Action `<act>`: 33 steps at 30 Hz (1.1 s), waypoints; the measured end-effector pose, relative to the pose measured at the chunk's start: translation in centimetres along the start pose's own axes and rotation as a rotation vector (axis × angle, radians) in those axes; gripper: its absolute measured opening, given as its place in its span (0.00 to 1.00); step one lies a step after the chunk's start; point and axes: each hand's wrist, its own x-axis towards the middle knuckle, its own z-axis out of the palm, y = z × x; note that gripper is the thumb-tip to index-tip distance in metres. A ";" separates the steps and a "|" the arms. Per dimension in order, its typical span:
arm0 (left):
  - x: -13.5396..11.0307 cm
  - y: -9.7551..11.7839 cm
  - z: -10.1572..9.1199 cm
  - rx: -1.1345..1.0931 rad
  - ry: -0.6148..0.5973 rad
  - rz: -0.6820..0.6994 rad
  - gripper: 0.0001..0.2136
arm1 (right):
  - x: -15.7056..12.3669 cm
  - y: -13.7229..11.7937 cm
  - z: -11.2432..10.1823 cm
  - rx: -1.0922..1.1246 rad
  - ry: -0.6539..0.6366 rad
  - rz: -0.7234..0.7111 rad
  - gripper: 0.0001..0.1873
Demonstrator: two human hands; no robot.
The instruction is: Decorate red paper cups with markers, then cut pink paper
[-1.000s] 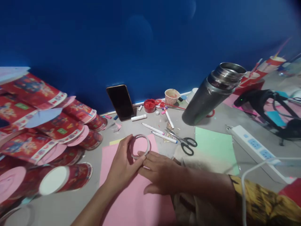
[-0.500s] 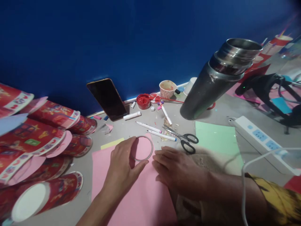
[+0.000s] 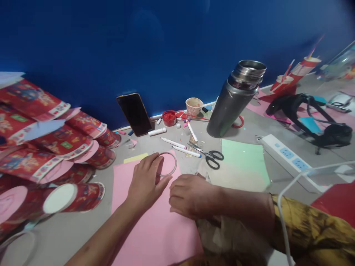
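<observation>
My left hand (image 3: 144, 181) rests on a pink sheet of paper (image 3: 155, 232), its thumb and fingers curved round the left side of a thin pale ring (image 3: 175, 164). The ring lies flat near the paper's far edge. Just right of it, my right hand (image 3: 191, 195) lies over the paper's right side with its fingers bent and together. Its fingertips face down, so anything under them is hidden. Beyond the hands are black-handled scissors (image 3: 213, 159), slightly open, and two slim white markers (image 3: 186, 150).
Red patterned paper cups (image 3: 69, 142) are stacked on the left. A phone (image 3: 134, 114) leans on the blue wall. A steel flask (image 3: 231, 105), green paper (image 3: 244, 159), a power strip (image 3: 290, 157) and a black strapped device (image 3: 332, 135) are on the right. A white cable (image 3: 280, 218) crosses my right sleeve.
The view has shifted, showing more of both sides. My right hand's fingers have bent further and it sits lower, a little away from the ring. My left hand stays at the ring.
</observation>
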 end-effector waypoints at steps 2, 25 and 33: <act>-0.7 0.1 -0.1 0.012 0.005 -0.015 0.25 | 0.0 -0.6 -0.2 0.015 -0.029 -0.052 0.19; -2.5 1.0 -0.2 -0.134 0.159 -0.247 0.44 | 0.1 -2.0 -1.4 0.251 -0.085 -0.066 0.12; -3.1 0.6 -0.2 -0.165 0.167 -0.262 0.39 | 0.6 -2.0 -1.8 0.275 -0.130 -0.047 0.13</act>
